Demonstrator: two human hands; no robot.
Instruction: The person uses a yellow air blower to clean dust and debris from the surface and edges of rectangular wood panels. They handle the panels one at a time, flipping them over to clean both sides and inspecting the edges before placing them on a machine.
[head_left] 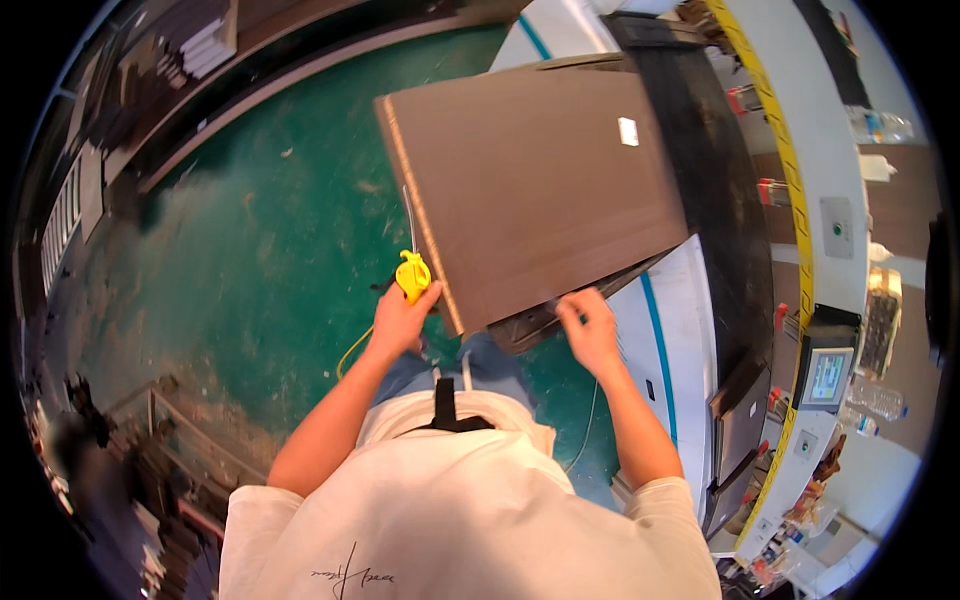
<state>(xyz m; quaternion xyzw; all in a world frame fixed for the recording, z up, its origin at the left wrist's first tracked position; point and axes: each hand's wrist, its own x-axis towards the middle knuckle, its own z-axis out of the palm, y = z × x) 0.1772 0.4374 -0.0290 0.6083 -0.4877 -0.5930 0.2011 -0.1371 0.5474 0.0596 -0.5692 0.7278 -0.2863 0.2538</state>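
My left hand is closed around a yellow air blow gun. Its thin metal nozzle points away from me, along the left edge of a brown board. That edge shows raw, light wood colour, and a small white label sticks to the board's top face near the far right. At the board's near edge is my right hand, with thumb and fingers brought together. Whatever may be between its fingertips is too small and blurred to make out.
A dark surface lies under the board, beside a white machine body with a teal stripe. Along the right runs a yellow strip with a small control screen. A thin yellow hose hangs by my left wrist over green floor.
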